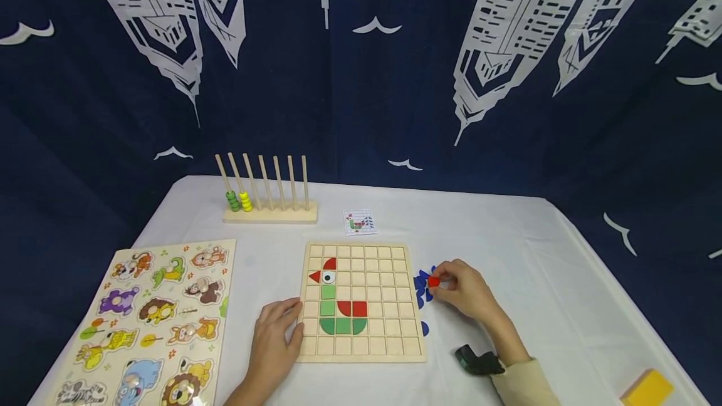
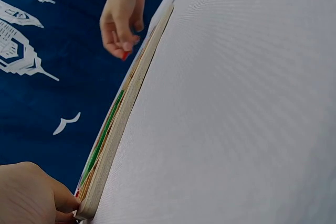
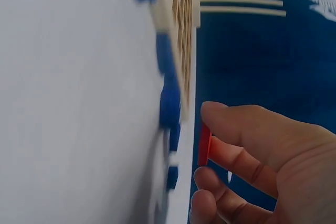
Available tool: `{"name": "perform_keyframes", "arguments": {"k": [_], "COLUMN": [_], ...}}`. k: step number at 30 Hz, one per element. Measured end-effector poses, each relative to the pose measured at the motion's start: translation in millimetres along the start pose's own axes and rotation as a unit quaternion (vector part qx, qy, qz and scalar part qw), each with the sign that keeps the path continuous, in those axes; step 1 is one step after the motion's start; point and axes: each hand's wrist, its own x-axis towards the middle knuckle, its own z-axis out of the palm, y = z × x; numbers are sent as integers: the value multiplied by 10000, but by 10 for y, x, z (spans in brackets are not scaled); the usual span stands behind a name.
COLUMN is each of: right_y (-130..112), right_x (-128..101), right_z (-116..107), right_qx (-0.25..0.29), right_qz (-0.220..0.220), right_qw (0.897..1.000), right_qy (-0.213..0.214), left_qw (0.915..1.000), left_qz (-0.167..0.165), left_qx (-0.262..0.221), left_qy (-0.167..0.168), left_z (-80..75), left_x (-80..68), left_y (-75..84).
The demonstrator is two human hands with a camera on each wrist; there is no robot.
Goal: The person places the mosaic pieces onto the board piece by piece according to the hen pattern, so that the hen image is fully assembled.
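Note:
A thin red tile (image 1: pixel 433 281) is pinched between the thumb and fingers of my right hand (image 1: pixel 467 290), just off the wooden grid board's right side. Seen edge-on in the right wrist view, the red tile (image 3: pixel 205 145) is clear of the table. My left hand (image 1: pixel 274 337) rests against the left edge of the grid board (image 1: pixel 389 348), fingers and thumb touching it. On the board, red and green tiles and an eye tile (image 1: pixel 328 277) form a bird shape. Several blue pieces (image 1: pixel 420 283) lie beside the board, partly hidden by the right hand.
Behind the board lies a small picture card (image 1: pixel 359 222) with a bird pattern. A peg rack (image 1: pixel 271 214) with green and yellow beads stands back left. An animal puzzle board (image 1: pixel 186 306) lies at left, and a yellow block (image 1: pixel 646 388) sits front right.

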Motion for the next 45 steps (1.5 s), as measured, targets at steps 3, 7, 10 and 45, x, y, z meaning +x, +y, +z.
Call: {"name": "perform_keyframes", "arguments": {"k": [3, 7, 10, 45], "right_y": [-181, -468, -648, -243], "right_x": [9, 20, 20, -435], "right_z": [56, 184, 301, -42], "right_qx": [73, 72, -1, 474], "right_qz": [-313, -671, -898, -466], "right_qw": [9994, 9966, 9935, 9969], "right_qy": [-149, -476, -699, -429], "left_qw": [10000, 10000, 10000, 10000], "left_qz": [-6, -41, -58, 11], "left_qx": [8, -16, -15, 23], "left_qy": [9, -5, -8, -42], "left_z": [-6, -14, -11, -9], "left_x": [10, 13, 8, -4], "left_y": [-3, 1, 2, 10]}}
